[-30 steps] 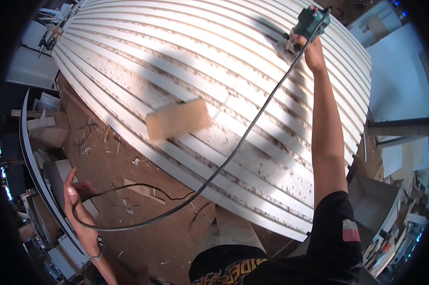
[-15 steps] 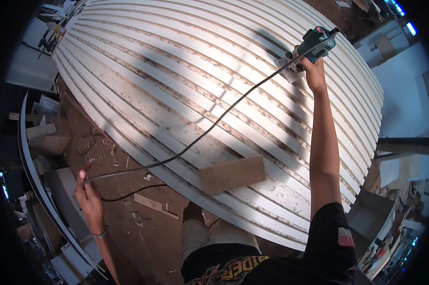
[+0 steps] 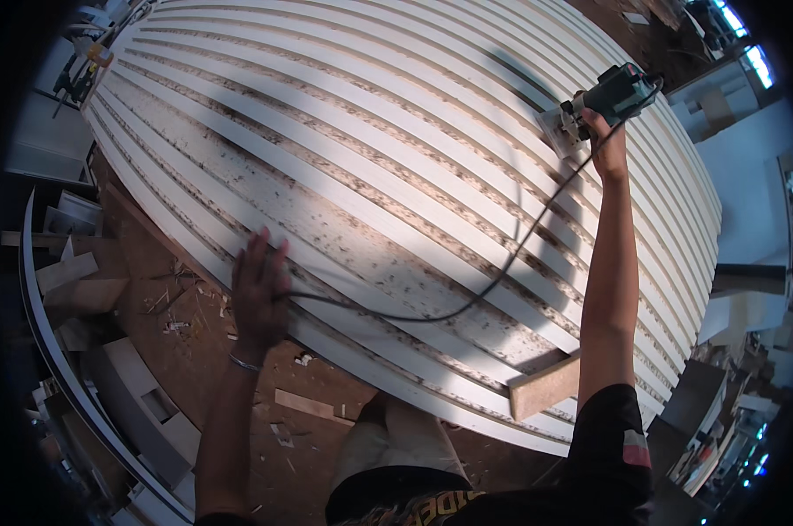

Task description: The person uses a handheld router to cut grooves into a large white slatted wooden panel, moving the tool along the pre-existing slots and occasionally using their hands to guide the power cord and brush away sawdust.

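My right hand (image 3: 605, 145) is closed around a green and black trim router (image 3: 620, 92) at the far right of a large white slatted panel (image 3: 361, 149). The router's clear base (image 3: 561, 131) is close to the slats; whether it touches them I cannot tell. From the router's back end a dark cord (image 3: 467, 307) sags across the panel to my left hand (image 3: 260, 289). That hand is at the panel's near left edge, slightly blurred, fingers stretched and apart, with the cord running against its side. Beside my right forearm a wooden block (image 3: 541, 387) rests on the slats, partly hidden by the arm.
Brown floor with wood scraps and a loose strip (image 3: 304, 403) lies along the panel's near edge. A long curved strip (image 3: 72, 377) and several board pieces (image 3: 142, 386) stand at the left. More boards and a grey box-like piece (image 3: 690, 394) are at the right.
My left hand has moved right and up onto the panel's edge, its fingers opening from the cord. The cord now sags lower. The router is slightly further right and turned; the block appears further right.
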